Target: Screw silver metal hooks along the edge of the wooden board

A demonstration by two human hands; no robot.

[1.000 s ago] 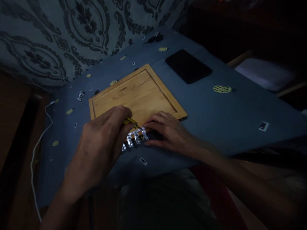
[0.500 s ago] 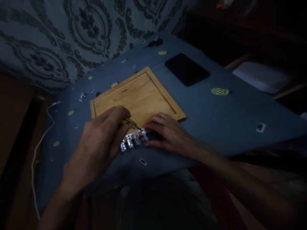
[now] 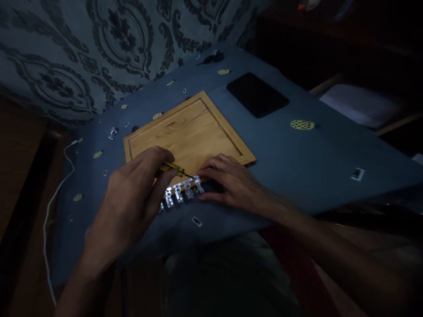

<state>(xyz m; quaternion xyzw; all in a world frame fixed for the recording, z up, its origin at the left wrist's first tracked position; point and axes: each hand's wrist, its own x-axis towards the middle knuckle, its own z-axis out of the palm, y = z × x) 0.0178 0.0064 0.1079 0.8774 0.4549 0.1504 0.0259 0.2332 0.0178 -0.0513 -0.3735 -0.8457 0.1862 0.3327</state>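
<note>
Pinched in my left hand [image 3: 130, 193] is a screwdriver with a yellow-and-black handle [image 3: 180, 171]. Its thin shaft slants down to the right, and the tip meets the right end of a shiny metal hook rail [image 3: 179, 193]. That rail lies along the near edge of a framed wooden board [image 3: 178, 132], its several hooks pointing toward me. The fingers of my right hand [image 3: 233, 182] close around the rail's right end and rest against the board's edge. My left hand covers part of the rail's left end.
A black tablet or phone [image 3: 257, 94] lies right of the board on the blue tablecloth [image 3: 280, 163]. Small metal pieces [image 3: 113, 133] sit to the left, a dark object [image 3: 214, 57] at the back. A white cable [image 3: 48, 211] hangs over the left edge. A patterned wall [image 3: 76, 57] stands behind.
My left hand and the screwdriver handle have shifted slightly left and back, uncovering another hook. The tip stays at the rail's right end. My right hand holds its place.
</note>
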